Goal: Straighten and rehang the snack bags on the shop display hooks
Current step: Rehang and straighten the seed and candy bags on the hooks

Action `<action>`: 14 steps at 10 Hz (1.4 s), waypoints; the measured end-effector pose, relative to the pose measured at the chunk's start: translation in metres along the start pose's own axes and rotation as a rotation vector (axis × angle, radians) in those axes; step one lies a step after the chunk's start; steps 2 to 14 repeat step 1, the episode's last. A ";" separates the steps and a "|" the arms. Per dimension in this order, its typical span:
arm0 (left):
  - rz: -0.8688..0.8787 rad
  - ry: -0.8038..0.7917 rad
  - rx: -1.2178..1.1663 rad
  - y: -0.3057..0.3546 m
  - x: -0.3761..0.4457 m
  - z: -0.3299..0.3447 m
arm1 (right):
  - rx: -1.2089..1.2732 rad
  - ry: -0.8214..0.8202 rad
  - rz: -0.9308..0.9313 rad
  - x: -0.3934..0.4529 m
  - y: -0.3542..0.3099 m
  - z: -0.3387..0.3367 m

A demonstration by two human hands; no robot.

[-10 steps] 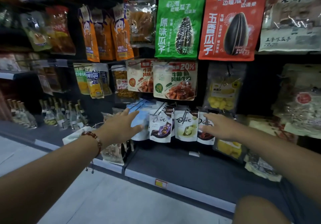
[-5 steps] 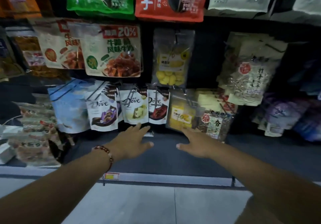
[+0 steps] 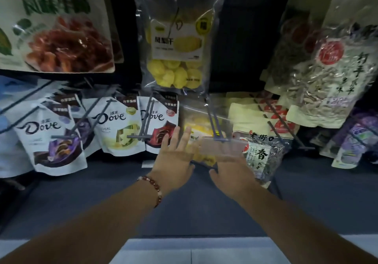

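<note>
A clear bag of yellow dried fruit [image 3: 197, 125] hangs low on a grey hook [image 3: 213, 120], partly tucked behind the hook's end bar. My left hand [image 3: 173, 157], with a bead bracelet on the wrist, reaches up with straight fingers, and its fingertips touch that bag's left edge. My right hand [image 3: 230, 168] is just right of it with its fingers stretched up under the hook's end; they are blurred, and I cannot tell whether they touch anything. Neither hand holds anything. Three Dove pouches, purple [image 3: 49, 139], pale green [image 3: 120, 129] and red [image 3: 161, 123], hang to the left.
A second clear bag of yellow fruit [image 3: 176, 44] hangs above. A seed bag [image 3: 259, 155] hangs right of my right hand, and a large seed bag [image 3: 331, 69] further right. A beef snack bag [image 3: 57, 28] is at the upper left. A dark shelf [image 3: 204, 202] runs below.
The view has closed in on the lower hooks. Both hands have risen from the shelf front to the low clear yellow bag, drawing closer together.
</note>
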State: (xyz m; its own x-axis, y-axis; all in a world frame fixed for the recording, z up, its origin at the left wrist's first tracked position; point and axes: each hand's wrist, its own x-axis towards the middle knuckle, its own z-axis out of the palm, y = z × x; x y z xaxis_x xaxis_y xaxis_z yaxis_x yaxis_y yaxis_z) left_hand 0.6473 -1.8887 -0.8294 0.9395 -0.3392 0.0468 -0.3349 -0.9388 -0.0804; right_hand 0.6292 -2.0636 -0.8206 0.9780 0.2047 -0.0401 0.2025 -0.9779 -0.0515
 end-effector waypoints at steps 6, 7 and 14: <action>0.015 0.187 0.086 -0.004 0.024 0.013 | -0.052 0.178 0.022 0.029 0.007 0.017; 0.015 0.187 0.086 -0.004 0.024 0.013 | -0.052 0.178 0.022 0.029 0.007 0.017; 0.015 0.187 0.086 -0.004 0.024 0.013 | -0.052 0.178 0.022 0.029 0.007 0.017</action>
